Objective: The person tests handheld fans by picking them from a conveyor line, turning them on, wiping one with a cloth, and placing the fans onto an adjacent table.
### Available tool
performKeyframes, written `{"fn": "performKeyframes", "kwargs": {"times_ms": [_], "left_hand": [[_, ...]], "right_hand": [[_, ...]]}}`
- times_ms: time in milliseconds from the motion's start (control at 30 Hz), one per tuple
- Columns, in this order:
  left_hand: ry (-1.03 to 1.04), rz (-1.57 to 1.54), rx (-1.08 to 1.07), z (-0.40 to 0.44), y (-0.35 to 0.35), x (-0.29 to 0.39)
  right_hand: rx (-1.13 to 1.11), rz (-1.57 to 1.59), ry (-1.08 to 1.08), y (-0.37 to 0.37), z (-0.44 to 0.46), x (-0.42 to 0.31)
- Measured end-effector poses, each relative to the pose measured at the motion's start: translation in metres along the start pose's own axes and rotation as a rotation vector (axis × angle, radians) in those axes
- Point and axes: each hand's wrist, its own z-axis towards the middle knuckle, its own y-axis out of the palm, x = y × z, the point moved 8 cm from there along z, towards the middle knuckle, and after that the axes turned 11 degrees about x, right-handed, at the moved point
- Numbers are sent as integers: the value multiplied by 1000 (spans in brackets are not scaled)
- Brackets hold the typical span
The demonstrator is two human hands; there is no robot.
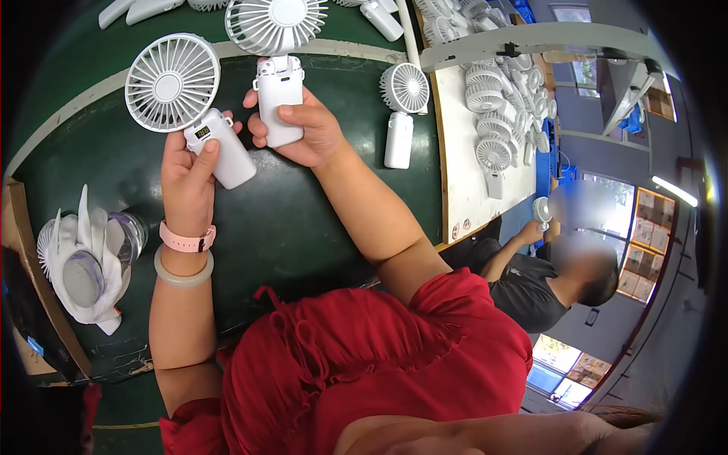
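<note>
My left hand [189,171] is closed around the handle of a white handheld fan [233,161]. Its round slatted head tilts up and left, and a small dark display with lit digits shows near the top of the handle. To its right, my right hand [315,129] grips a second white handheld fan [279,102] by the body, thumb across the front. That fan's head points away at the top edge of the view. Both fans are held above the dark green table, close together but apart. A third fan [400,140] lies to the right of my right hand.
A white glove [95,265] lies over a clear container at the left, beside a cardboard box [38,280]. Many white fans [497,121] are piled on a pale board [459,189] at the right. Past it, a person in a dark shirt [523,292] holds a fan.
</note>
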Motion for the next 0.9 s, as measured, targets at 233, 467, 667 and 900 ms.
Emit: {"fn": "performKeyframes", "kwargs": {"times_ms": [233, 467, 667, 900], "left_hand": [[18, -5, 0, 0, -2, -1], [-111, 55, 12, -8, 10, -2], [-197, -34, -72, -5, -6, -10], [-311, -143, -190, -9, 4, -21]], "right_hand": [[-75, 94, 33, 5, 0, 2], [28, 64, 32, -4, 4, 2], [195, -242, -125, -9, -2, -6], [274, -527, -282, -6, -3, -18]]}}
